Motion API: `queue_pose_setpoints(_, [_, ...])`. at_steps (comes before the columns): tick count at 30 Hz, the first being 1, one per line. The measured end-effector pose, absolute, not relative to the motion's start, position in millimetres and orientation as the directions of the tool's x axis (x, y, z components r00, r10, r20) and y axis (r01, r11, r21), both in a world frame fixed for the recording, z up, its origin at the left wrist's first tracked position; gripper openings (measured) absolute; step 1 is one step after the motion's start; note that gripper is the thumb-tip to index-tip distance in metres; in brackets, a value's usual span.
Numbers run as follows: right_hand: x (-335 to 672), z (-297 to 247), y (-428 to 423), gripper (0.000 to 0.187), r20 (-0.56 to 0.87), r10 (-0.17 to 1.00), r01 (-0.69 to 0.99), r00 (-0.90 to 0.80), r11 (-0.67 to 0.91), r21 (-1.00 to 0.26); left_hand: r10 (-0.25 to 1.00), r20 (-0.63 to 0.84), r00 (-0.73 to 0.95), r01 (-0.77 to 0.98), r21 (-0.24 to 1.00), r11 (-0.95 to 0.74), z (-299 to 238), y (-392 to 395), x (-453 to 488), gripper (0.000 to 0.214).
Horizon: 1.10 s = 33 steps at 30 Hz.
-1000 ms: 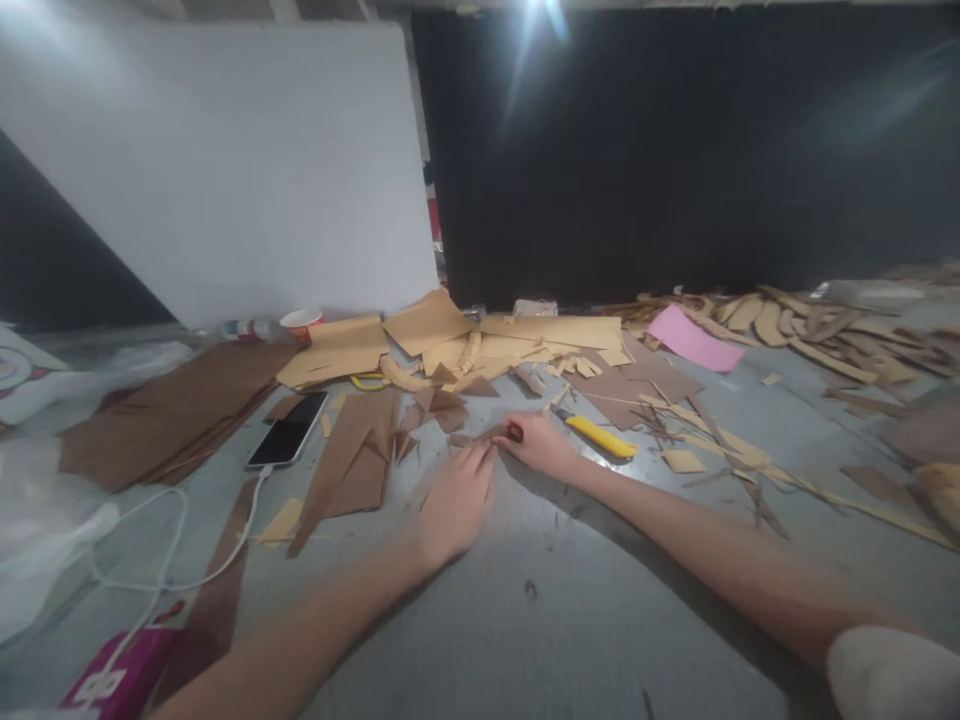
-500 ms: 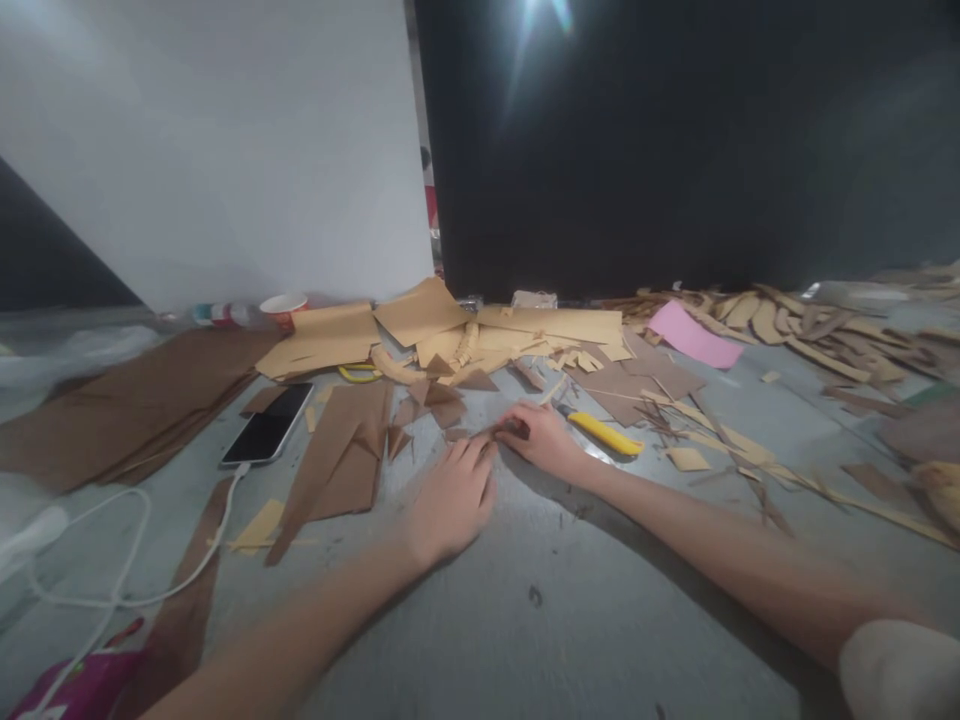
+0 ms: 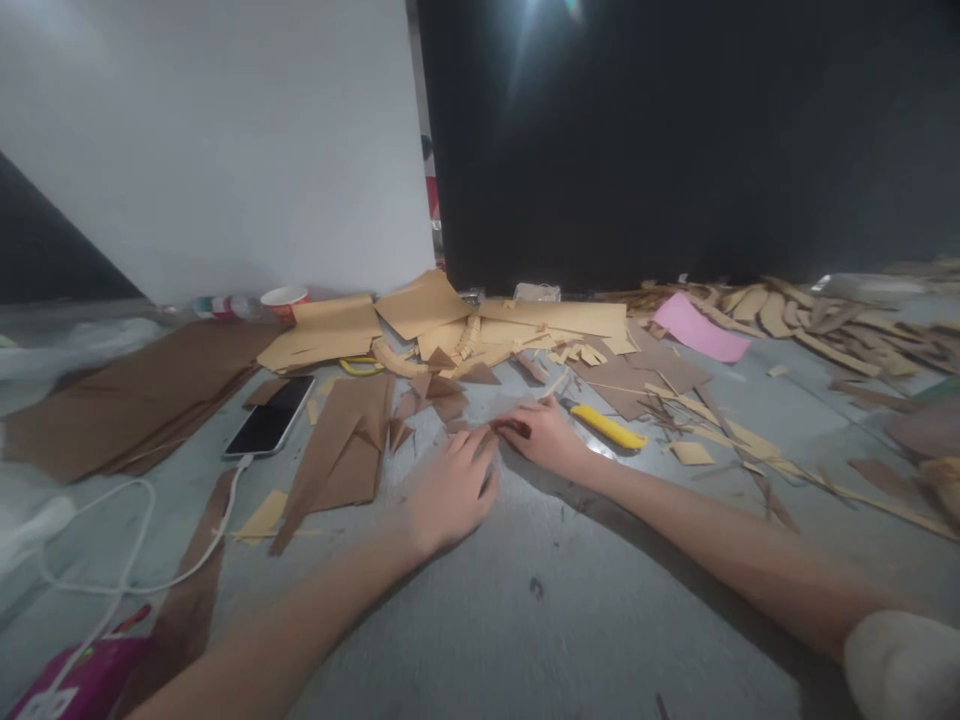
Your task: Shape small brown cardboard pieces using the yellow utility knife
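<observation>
My left hand (image 3: 456, 490) and my right hand (image 3: 549, 438) meet at the middle of the grey table (image 3: 570, 610). Between their fingertips is a small brown cardboard piece (image 3: 504, 426), mostly covered by the fingers. Both hands are closed on it, held low over the tabletop. Just right of my right hand lies a yellow utility knife (image 3: 609, 427). Left of my left hand rest brown triangular cardboard pieces (image 3: 448, 404) and a folded brown cardboard sheet (image 3: 349, 450).
A phone (image 3: 271, 418) with a white cable (image 3: 217, 548) lies to the left, near a magenta packet (image 3: 86, 675). Tan sheets (image 3: 555, 318) and a paper cup (image 3: 285, 302) stand at the back. Pink paper (image 3: 701, 328) and many cardboard strips (image 3: 814, 330) cover the right.
Both hands stay at the same spot with the brown cardboard piece, the fingers shifting only slightly. The whole view has tilted a little.
</observation>
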State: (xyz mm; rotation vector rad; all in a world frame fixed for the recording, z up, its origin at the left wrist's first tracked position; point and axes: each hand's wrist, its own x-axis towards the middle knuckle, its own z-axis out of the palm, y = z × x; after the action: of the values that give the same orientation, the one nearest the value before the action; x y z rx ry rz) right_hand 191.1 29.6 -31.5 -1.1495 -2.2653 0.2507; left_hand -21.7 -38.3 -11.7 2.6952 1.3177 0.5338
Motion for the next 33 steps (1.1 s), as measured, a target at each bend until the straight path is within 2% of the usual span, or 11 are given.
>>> queue_pose_setpoints(8, [192.7,-23.0,13.5,0.035,0.403,0.689,0.680,-0.602,0.707,-0.194,0.775,0.281,0.566,0.742,0.236,-0.628,-12.9,-38.9,-21.6,0.050])
queue_pose_setpoints(23, [191.3,-25.8,11.0,0.045,0.328,0.636,0.650,-0.699,0.756,-0.080,0.785,0.255,0.564,0.762,0.207,-0.614,-14.2,-39.9,-20.6,0.050])
queue_pose_setpoints(33, [191.7,-28.7,11.7,0.041,0.327,0.612,0.641,-0.720,0.767,-0.027,0.776,0.212,0.594,0.761,0.164,-0.628,-2.4,-40.5,-19.4,0.051])
